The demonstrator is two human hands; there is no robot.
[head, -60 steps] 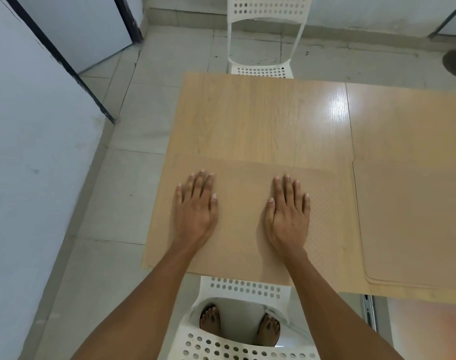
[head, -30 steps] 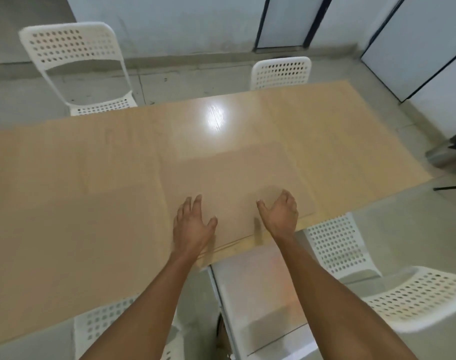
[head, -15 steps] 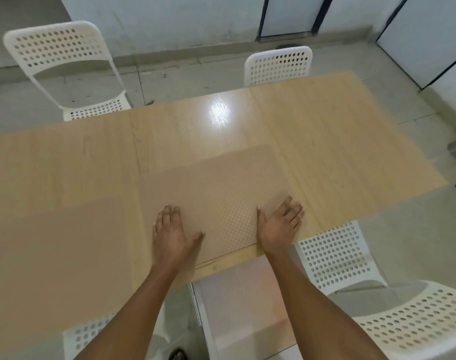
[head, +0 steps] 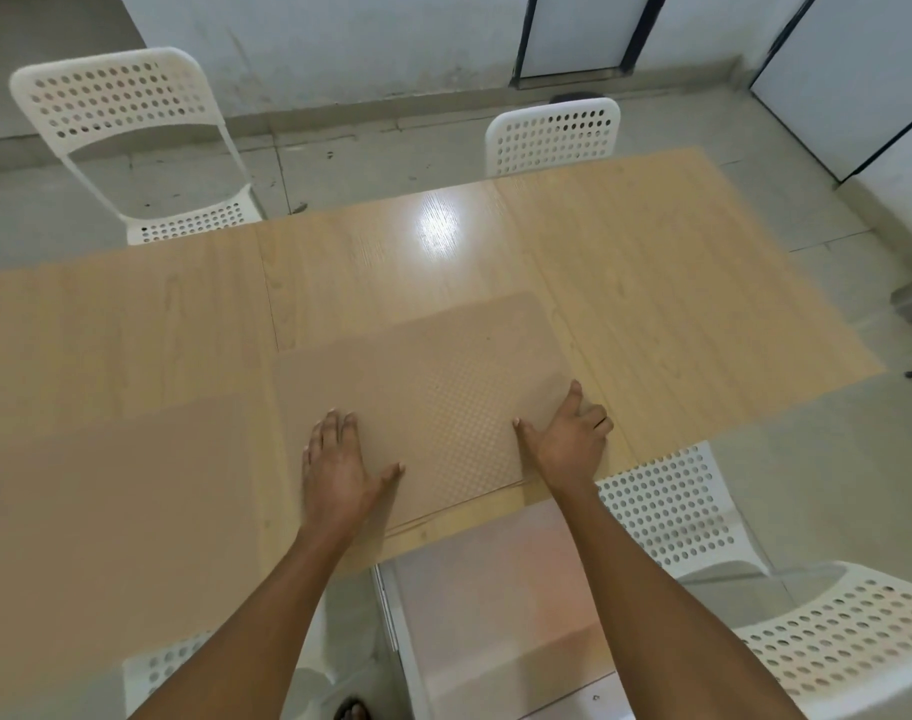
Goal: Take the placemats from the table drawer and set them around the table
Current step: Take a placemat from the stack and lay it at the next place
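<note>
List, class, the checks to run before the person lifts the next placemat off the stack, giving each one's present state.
1. Left hand flat on the stack: ok.
2. Right hand at the stack's right edge, fingers curled there: ok; whether they are under a mat, cannot tell.
3. Only one mat caught: cannot tell.
4. One placemat already laid to the left: ok.
5. Drawer open below the table edge; mats left inside: cannot tell.

Both bare forearms reach forward from the near edge of the counter (head: 677,283). The left hand (head: 339,472) lies palm down, fingers (head: 334,428) straight and close together, thumb spread to the right. The right hand (head: 571,441) has its thumb spread left and its fingers loosely curled.
</note>
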